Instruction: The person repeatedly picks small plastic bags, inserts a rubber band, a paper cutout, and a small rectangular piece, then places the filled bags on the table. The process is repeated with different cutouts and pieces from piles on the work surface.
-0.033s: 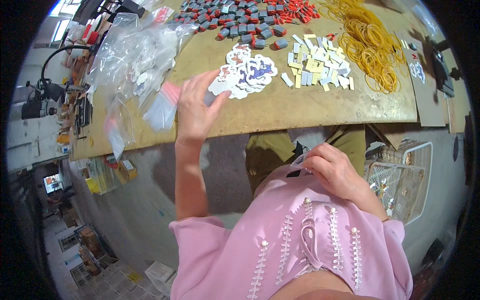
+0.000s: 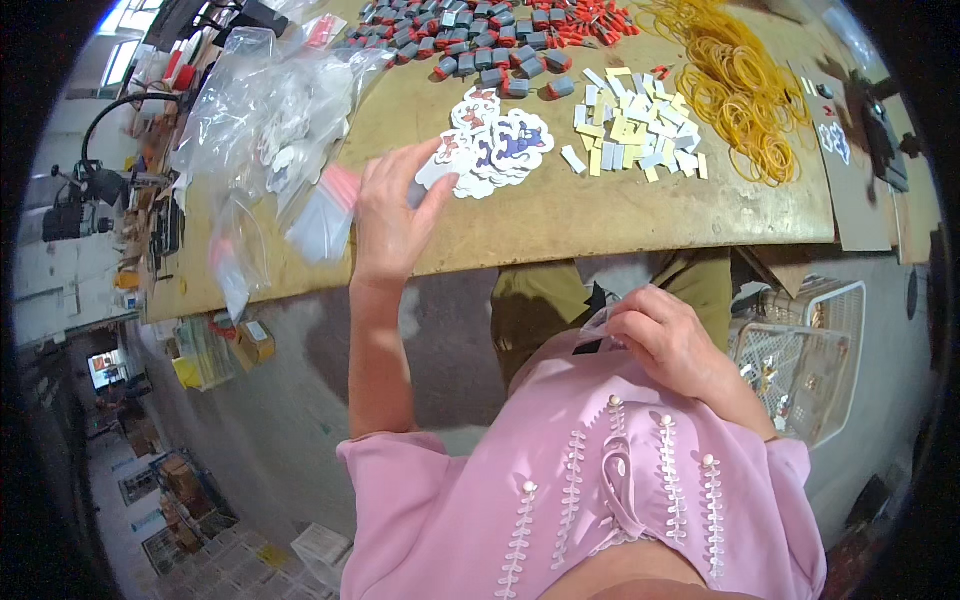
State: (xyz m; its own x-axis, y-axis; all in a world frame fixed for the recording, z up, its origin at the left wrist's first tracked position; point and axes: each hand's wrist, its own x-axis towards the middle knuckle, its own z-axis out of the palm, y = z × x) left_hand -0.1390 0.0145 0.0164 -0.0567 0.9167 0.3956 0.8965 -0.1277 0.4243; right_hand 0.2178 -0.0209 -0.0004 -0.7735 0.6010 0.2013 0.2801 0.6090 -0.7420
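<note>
My left hand (image 2: 393,215) rests at the left side of a pile of white-edged cartoon cutouts (image 2: 520,143) on the table. Its thumb and fingers close on the edge of a white cutout (image 2: 436,174) there. Brown and blue-purple figures show on the other cutouts. Low in front of my body, my right hand (image 2: 665,335) is closed on a clear plastic bag (image 2: 600,320). Something small and black shows by the bag; I cannot make out what it is. Just left of my left hand lies a stack of clear bags (image 2: 322,222) with pink tops.
On the table (image 2: 600,215), grey-and-red plastic blocks (image 2: 490,60) lie at the back, beside small red parts (image 2: 590,22). Small yellow and white rectangles (image 2: 635,125) and yellow rubber bands (image 2: 750,100) spread to the right. A large clear bag (image 2: 270,110) lies left; a white basket (image 2: 800,360) stands below right.
My left thumb has shifted slightly up along the cutout's edge. My right hand and the bag look almost the same.
</note>
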